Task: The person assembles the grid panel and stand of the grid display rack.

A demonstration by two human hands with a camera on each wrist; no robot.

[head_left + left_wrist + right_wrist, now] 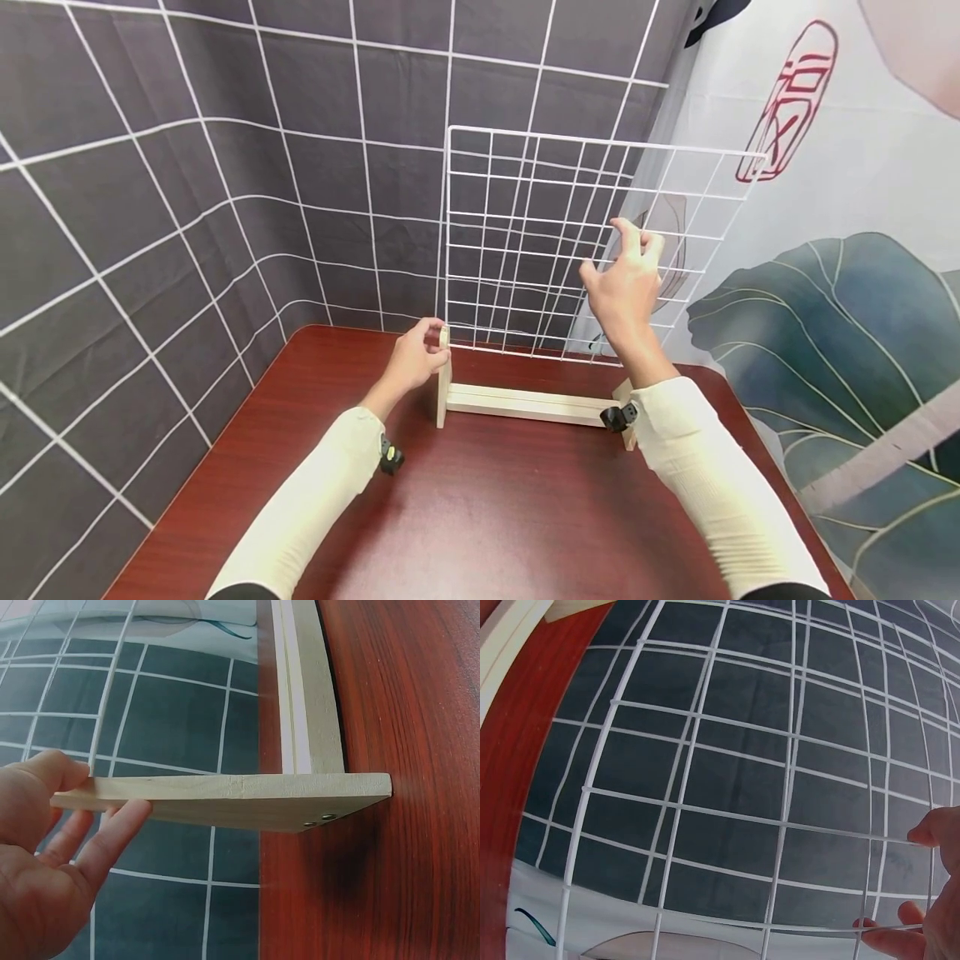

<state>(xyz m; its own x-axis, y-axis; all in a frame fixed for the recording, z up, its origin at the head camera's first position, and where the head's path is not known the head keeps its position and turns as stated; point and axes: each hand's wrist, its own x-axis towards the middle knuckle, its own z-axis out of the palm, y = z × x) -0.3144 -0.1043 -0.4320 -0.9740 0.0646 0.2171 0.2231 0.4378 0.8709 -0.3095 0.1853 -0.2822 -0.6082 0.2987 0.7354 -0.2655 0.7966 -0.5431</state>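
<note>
A white wire grid panel (536, 200) stands upright behind a small pale wooden stand (525, 400). My right hand (626, 279) holds the grid by wires on its right side. In the right wrist view, the thumb and fingertips (889, 941) of that hand are at the wires. My left hand (416, 358) pinches the top end of the stand's left side board (225, 787), thumb on one face and fingers on the other. In the left wrist view, the grid's edge wire (105, 705) comes down close beside the thumb. Two metal screws (328, 817) show low on that board.
The stand rests on a reddish-brown table (480, 492) towards its back edge. A grey cloth with white grid lines (315, 183) hangs behind and to the left. At the right hangs a white cloth with a leaf print (817, 333) and red lettering. Both wrists wear small black cameras (618, 417).
</note>
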